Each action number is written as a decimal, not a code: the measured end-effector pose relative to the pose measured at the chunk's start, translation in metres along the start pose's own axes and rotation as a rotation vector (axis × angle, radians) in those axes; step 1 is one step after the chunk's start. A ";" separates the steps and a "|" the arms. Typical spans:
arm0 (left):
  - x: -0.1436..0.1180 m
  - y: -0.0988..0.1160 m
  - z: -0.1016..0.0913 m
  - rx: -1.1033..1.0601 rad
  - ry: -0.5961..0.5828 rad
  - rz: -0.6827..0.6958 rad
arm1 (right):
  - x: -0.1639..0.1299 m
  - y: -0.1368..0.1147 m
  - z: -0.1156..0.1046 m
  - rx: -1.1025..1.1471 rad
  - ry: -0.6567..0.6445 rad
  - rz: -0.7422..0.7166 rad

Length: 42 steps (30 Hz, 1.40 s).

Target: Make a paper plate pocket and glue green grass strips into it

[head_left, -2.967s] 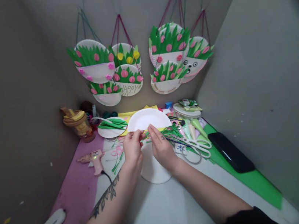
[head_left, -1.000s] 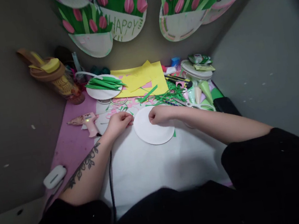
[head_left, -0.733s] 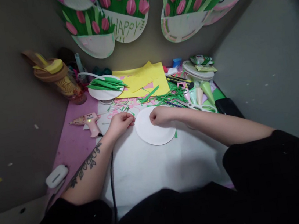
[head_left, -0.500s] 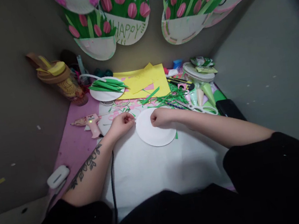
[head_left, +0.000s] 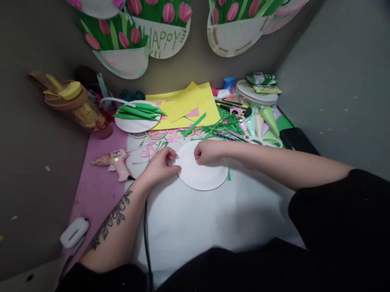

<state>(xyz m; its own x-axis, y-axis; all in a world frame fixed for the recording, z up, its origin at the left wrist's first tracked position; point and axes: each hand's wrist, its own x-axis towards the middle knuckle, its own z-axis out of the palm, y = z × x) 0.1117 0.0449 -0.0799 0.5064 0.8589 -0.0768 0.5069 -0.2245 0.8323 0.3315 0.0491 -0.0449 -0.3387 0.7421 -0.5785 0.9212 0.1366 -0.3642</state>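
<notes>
A white paper plate [head_left: 201, 174] lies face down on the white table sheet [head_left: 205, 222]. My left hand [head_left: 159, 165] is curled at the plate's left edge, its thumb touching the rim. My right hand [head_left: 208, 151] rests as a loose fist on the plate's upper part. Whether either hand pinches something small is hidden by the fingers. Green paper scraps [head_left: 223, 125] lie just beyond the plate.
A pink glue gun [head_left: 113, 158] lies to the left with its cord running toward me. Scissors [head_left: 255, 138], yellow paper [head_left: 189, 104], a plate of green leaves [head_left: 137, 115], a jar [head_left: 78, 106] and a black case [head_left: 298, 140] crowd the back. Paper-plate flower baskets [head_left: 152, 24] hang on the wall.
Since three seconds ago the raised plate is gone from my hands and the view tilted down. In the last second my left hand slid right onto the flat plate's rim.
</notes>
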 end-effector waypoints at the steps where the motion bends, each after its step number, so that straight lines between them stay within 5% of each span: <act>1: 0.000 0.000 0.000 0.023 -0.001 0.008 | -0.001 0.000 -0.002 0.003 -0.007 -0.006; 11: 0.000 0.002 -0.002 0.004 -0.016 -0.015 | -0.003 0.012 -0.029 0.029 -0.121 -0.136; 42: -0.001 0.002 -0.002 -0.055 -0.014 -0.017 | 0.001 0.029 -0.017 0.088 -0.072 -0.236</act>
<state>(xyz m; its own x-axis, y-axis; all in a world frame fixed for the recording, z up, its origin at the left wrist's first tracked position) 0.1109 0.0446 -0.0773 0.5078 0.8558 -0.0989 0.4764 -0.1833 0.8599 0.3614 0.0653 -0.0437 -0.5578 0.6473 -0.5194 0.7962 0.2406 -0.5552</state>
